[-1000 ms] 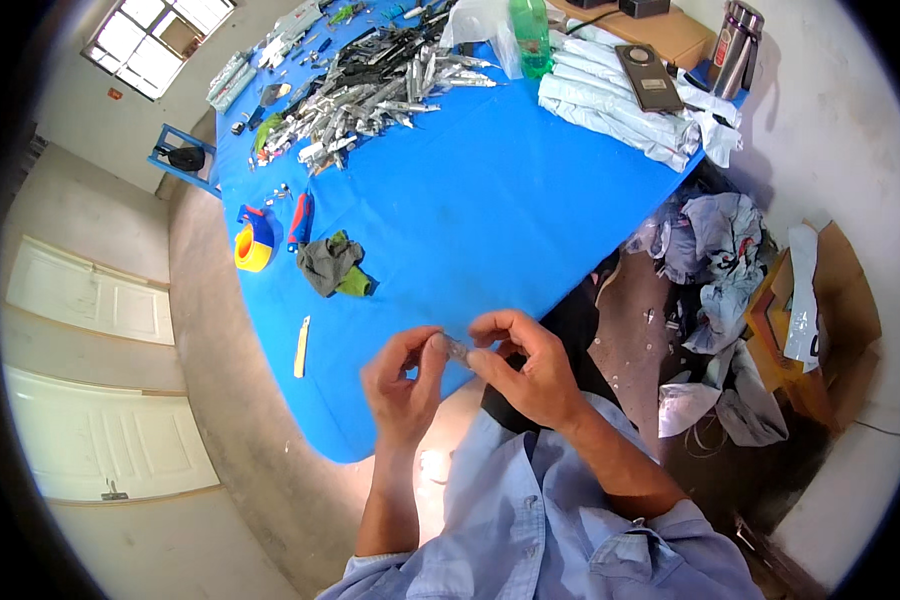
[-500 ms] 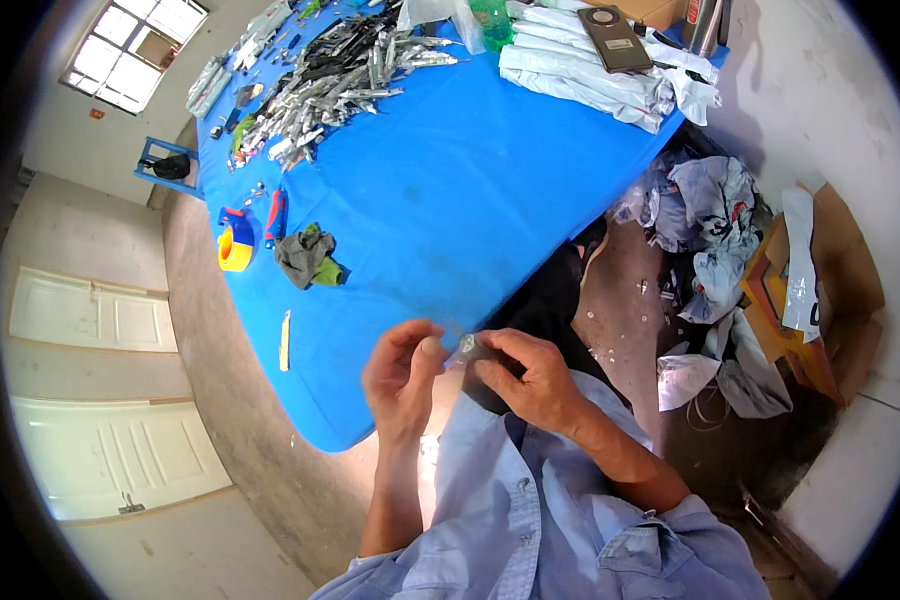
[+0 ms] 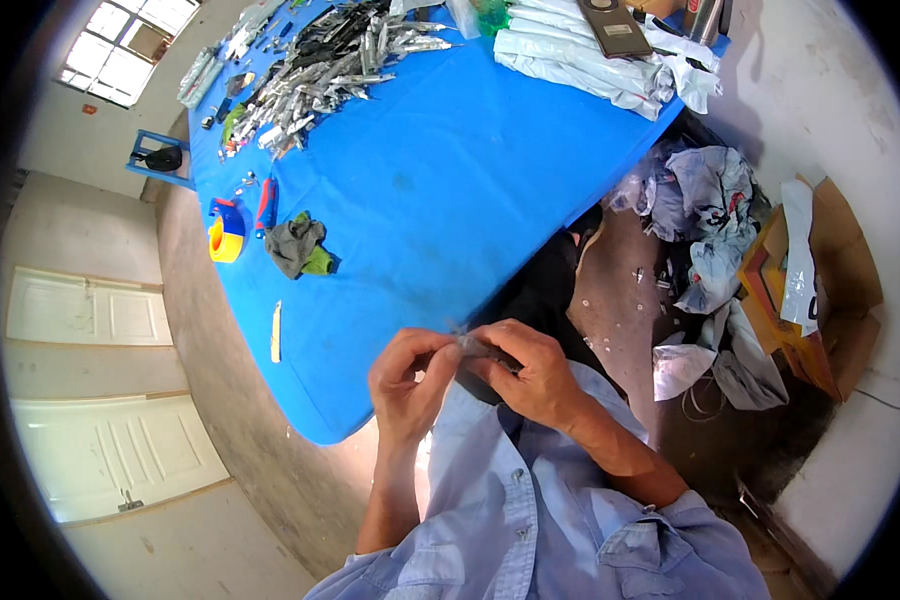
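Observation:
Close to my body, at the table's near edge, both hands meet over a small greyish, partly see-through thing (image 3: 477, 348), its kind too small and hidden to tell. My right hand (image 3: 532, 375) grips it between thumb and fingers. Fingers bent, my left hand (image 3: 408, 378) pinches at the other end of it, thumb against the fingertips. On the blue-covered table (image 3: 440, 190) ahead lie a grey and green cloth (image 3: 295, 246) and a slim yellowish stick-like tool (image 3: 276, 332).
A blue-and-yellow tape dispenser (image 3: 226, 235) and a red-and-blue tool (image 3: 266, 205) lie to the left. Farther off is a heap of silvery pieces (image 3: 315, 85). White plastic packages (image 3: 575, 65) fill the far right corner. Crumpled bags (image 3: 710, 215) and an open carton (image 3: 840, 270) stand right.
My left hand has moved right, from beside the small thing to pinching its end. My right hand keeps its grip. The view has shifted slightly.

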`<state>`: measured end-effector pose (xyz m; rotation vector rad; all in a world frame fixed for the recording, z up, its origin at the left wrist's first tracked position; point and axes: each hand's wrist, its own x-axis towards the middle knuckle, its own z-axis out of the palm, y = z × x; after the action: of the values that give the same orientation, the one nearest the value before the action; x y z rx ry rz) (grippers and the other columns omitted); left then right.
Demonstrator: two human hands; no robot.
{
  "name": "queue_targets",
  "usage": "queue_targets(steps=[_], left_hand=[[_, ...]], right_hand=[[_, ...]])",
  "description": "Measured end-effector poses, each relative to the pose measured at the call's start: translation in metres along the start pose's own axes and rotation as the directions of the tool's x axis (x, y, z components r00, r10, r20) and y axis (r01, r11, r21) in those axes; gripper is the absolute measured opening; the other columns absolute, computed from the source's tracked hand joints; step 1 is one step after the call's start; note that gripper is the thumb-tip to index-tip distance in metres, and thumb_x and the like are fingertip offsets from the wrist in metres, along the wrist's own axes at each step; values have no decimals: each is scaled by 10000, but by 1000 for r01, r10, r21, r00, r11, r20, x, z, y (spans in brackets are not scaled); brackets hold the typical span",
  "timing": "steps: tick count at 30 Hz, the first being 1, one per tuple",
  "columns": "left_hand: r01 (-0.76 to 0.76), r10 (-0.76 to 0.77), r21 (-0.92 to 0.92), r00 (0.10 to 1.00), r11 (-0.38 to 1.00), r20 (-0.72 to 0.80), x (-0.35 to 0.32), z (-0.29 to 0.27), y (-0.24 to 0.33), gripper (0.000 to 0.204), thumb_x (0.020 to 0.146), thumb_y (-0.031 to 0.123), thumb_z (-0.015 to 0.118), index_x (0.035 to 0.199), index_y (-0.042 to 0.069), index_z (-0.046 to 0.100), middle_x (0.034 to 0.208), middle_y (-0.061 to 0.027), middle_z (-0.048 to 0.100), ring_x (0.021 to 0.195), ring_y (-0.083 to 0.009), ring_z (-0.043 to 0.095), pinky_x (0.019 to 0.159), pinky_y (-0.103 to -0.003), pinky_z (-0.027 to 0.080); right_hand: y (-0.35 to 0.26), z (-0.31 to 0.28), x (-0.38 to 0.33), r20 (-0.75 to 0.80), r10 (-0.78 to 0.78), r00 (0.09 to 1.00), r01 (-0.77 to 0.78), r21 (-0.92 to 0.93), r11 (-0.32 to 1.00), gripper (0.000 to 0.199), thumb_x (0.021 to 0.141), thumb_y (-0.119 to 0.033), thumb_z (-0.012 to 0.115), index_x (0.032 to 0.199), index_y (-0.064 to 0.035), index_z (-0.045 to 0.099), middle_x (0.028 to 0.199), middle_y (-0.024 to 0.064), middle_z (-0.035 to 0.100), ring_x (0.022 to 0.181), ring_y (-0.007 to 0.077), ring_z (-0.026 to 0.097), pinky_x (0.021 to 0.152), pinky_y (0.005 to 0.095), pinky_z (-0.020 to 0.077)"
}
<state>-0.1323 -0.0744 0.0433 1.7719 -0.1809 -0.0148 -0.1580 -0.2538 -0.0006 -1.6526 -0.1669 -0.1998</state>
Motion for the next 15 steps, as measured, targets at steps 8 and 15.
queue_targets(steps=[8, 15], left_hand=[[117, -123, -110, 991, 987, -48, -3, 4, -2, 60, 982, 35, 744, 972, -11, 706, 925, -21, 700, 763, -66, 618, 665, -215, 478], [1, 3, 58, 998, 998, -62, -4, 11, -9, 22, 998, 11, 704, 986, -5, 695, 916, 0, 674, 763, -45, 580, 656, -200, 455]], right_hand=[[-2, 7, -3, 8, 28, 1000, -29, 54, 998, 307, 855, 51, 801, 1149, 11, 726, 1082, 137, 739, 969, 271, 739, 828, 348, 585], [1, 9, -5, -31, 19, 999, -19, 7, 1000, 307, 849, 14, 825, 1141, 4, 729, 1072, 138, 744, 963, 281, 743, 822, 353, 584]])
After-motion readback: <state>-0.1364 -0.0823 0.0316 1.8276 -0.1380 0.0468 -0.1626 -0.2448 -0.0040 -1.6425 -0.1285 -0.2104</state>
